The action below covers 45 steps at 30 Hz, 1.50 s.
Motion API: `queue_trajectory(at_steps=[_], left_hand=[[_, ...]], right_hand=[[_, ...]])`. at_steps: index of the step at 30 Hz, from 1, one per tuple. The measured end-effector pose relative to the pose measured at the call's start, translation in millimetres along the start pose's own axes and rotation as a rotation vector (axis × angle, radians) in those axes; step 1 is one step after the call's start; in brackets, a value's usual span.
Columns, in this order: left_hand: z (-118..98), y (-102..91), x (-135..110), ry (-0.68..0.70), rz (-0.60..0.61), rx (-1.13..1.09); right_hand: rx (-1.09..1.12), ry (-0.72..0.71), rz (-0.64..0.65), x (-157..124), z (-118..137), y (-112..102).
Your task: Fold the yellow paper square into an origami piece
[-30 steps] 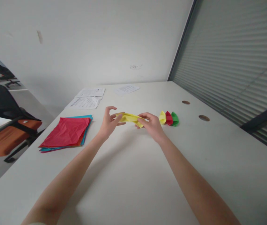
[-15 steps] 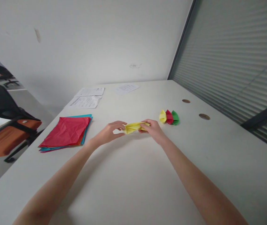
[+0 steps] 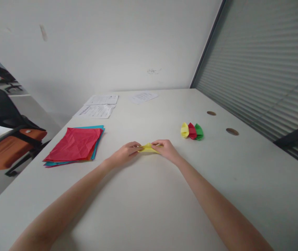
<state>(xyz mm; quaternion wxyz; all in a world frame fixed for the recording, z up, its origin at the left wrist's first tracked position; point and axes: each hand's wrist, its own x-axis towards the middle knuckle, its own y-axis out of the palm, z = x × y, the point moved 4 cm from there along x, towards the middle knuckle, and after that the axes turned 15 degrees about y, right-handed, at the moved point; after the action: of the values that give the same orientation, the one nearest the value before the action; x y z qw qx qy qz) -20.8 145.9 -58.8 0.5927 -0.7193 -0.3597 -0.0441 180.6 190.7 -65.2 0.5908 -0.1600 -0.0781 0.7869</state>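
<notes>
A narrow strip of folded yellow paper (image 3: 147,148) lies low over the middle of the table, between my two hands. My left hand (image 3: 128,152) pinches its left end, fingers closed over it. At the other end my right hand (image 3: 166,150) grips the paper, thumb and fingers together. Both ends of the strip are partly hidden by my fingers. Beyond my right hand sit several small pleated paper fans, a yellow fan (image 3: 184,130), a red fan (image 3: 192,131) and a green fan (image 3: 198,132), side by side and touching.
At the left lies a stack of coloured paper sheets (image 3: 73,144), red on top. Printed papers (image 3: 96,111) rest at the far left of the white table (image 3: 149,202). Two round holes pierce the tabletop at right, the nearer hole (image 3: 232,131) included. An orange chair (image 3: 13,148) stands left.
My left hand has closed onto the left end of the yellow paper. Both hands have come down slightly with it, and the strip looks flatter. The view has shifted a little.
</notes>
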Motion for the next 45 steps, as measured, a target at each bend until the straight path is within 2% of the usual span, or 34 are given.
queue_trajectory(at_steps=[4,7,11,14,17,23,33,40,45], left_hand=[[-5,4.3,-1,0.036,0.097,0.07],[-5,4.5,-2,0.041,0.123,0.081],[-1,2.3,-5,0.012,0.115,0.081],[2,0.9,-5,-0.003,0.103,0.074],[3,1.0,-5,-0.021,0.089,0.072],[6,4.0,-8,-0.06,0.076,0.113],[-4,5.0,-8,-0.121,0.138,0.171],[3,10.6,-12,-0.25,0.028,0.219],[11,11.9,-11,-0.212,-0.077,0.16]], right_hand=[[-0.13,-0.048,-0.093,2,-3,3],[-0.133,-0.088,-0.1,-1,0,2],[-0.113,-0.168,-0.001,-12,8,-11],[-0.24,-0.27,0.094,-25,9,-22],[-0.358,-0.256,0.132,-30,-3,-26],[-0.388,-0.325,0.047,-22,-21,-16],[-0.456,-0.365,-0.09,-20,-22,-13],[-0.491,-0.34,-0.195,-19,-22,-8],[-0.463,-0.362,-0.19,-21,-20,-3]])
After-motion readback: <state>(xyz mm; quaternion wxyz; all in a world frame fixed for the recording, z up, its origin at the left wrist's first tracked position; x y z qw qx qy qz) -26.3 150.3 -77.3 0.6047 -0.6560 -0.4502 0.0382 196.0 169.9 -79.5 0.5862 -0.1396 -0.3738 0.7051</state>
